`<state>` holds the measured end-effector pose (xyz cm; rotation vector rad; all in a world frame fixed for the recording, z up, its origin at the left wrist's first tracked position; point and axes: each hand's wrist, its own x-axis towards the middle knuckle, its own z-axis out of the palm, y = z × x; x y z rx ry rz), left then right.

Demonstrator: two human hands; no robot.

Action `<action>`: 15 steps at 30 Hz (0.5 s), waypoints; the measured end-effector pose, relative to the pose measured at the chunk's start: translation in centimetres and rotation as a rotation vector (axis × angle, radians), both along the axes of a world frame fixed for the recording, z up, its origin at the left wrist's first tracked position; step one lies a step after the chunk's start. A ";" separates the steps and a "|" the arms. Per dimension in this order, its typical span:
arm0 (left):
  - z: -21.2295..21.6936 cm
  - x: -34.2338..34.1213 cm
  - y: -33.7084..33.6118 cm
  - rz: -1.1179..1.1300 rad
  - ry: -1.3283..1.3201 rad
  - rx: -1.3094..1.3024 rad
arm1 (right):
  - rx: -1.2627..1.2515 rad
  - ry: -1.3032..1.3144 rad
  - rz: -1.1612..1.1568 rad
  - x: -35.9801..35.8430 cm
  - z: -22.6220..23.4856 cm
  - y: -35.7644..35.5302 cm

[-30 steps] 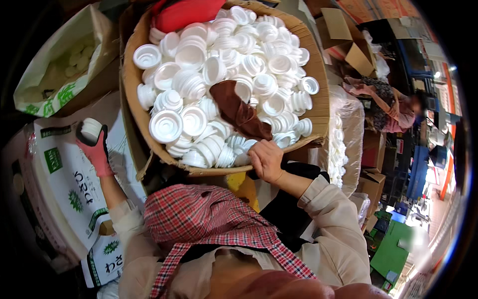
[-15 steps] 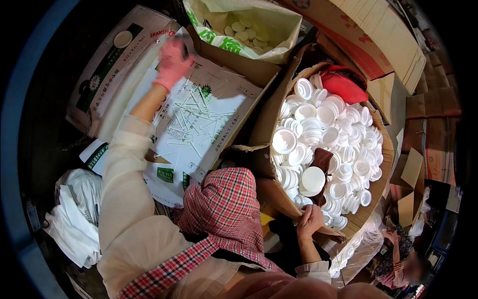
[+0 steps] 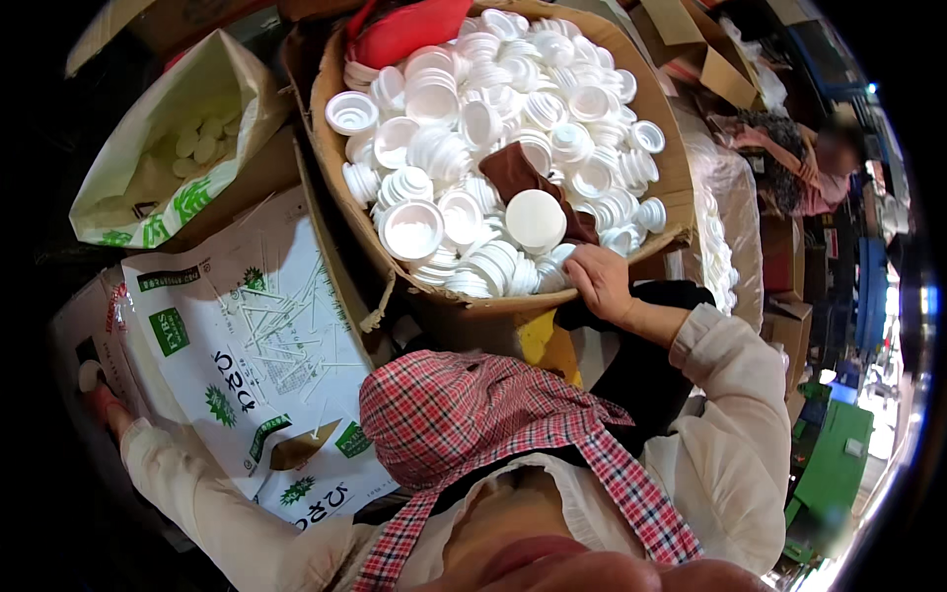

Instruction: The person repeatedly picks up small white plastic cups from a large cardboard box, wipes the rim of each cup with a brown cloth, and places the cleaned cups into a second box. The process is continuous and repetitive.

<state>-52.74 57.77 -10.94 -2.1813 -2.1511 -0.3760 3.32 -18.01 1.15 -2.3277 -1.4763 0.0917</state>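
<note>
My left hand point(image 3: 102, 403), in a pink glove, is at the far left edge. It reaches a round white disc point(image 3: 91, 375) on a printed cardboard box; its fingers are dim and mostly hidden, so I cannot tell whether they grip it. My bare right hand point(image 3: 602, 283) is closed over the near rim of a large carton point(image 3: 330, 128). White plastic lids point(image 3: 434, 104) fill that carton in a heap. Close to my right hand, a flat white round lid point(image 3: 536, 220) lies on a brown cloth point(image 3: 513, 170) atop the heap.
Thin white sticks point(image 3: 286, 331) lie scattered on a printed white sheet point(image 3: 197, 395) left of the carton. Behind them stands a pale bag point(image 3: 118, 187) with white discs inside. A red cloth-like item point(image 3: 404, 35) rests at the carton's far corner. Another person point(image 3: 789, 163) is at the right.
The view has turned to the right. My left hand has left the far end of the printed sheet for the white disc on the side box. My right hand stays on the carton rim.
</note>
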 end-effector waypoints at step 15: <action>17.6 31.2 -38.8 -1.120 -0.829 -0.165 | -0.401 0.326 -0.198 10.2 -5.6 3.3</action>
